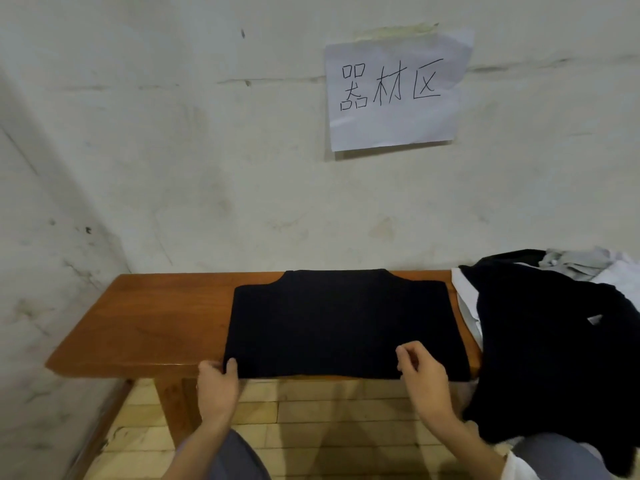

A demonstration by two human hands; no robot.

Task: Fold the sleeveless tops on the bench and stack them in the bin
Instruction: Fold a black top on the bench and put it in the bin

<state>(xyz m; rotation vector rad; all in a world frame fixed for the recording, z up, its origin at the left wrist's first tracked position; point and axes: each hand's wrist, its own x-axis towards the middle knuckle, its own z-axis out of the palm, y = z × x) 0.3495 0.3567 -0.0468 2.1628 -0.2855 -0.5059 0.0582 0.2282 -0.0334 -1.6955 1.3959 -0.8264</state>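
A black sleeveless top lies flat on the wooden bench, its neck toward the wall and its hem at the front edge. My left hand pinches the hem's near-left corner, thumb on top of the fabric. Further right along the same hem, my right hand hovers with its fingers curled and slightly apart; whether it touches the cloth is unclear. No bin is visible.
A heap of black, white and grey garments covers the bench's right end and hangs over its front. A paper sign is taped to the white wall. Tan floor tiles show under the bench. My grey-clad knees are at the bottom.
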